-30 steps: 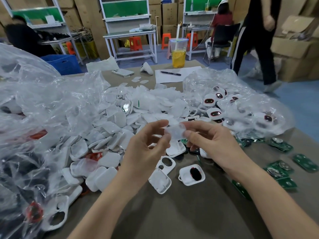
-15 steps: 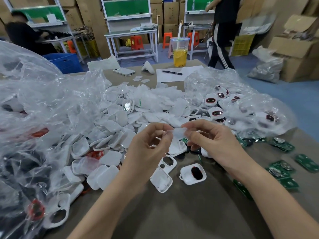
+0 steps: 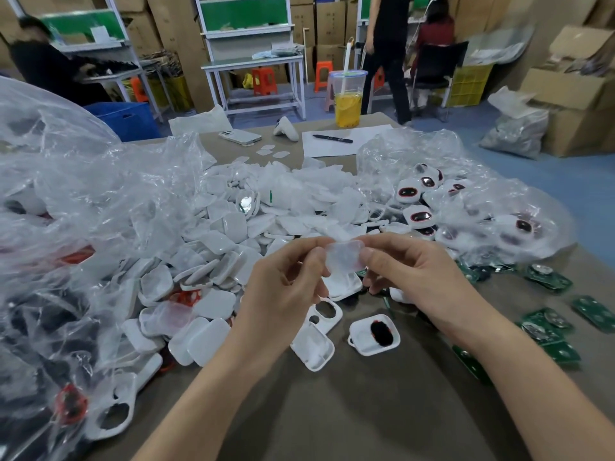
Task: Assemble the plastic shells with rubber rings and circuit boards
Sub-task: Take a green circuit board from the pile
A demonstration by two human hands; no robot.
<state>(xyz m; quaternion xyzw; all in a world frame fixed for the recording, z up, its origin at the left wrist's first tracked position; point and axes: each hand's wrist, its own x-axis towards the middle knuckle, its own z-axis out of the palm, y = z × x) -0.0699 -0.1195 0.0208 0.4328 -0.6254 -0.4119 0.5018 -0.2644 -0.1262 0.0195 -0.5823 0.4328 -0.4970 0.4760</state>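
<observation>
Clear plastic makes up the small piece [image 3: 344, 259] that both hands hold. The left hand [image 3: 283, 294] and the right hand [image 3: 412, 281] each pinch one end, fingers [image 3: 372, 257] curled tight on it. It is up in the air just in front of the big pile of white shells [image 3: 233, 234], maybe so the person can turn it the right way before it goes into a shell. Right of the pile lie green boards [image 3: 545, 324]. In front of the pile an open shell [image 3: 374, 334] lies on the brown surface [image 3: 366, 410]. Behind the pile stands a yellow drink [image 3: 347, 101], in a room full of boxes and people at work
</observation>
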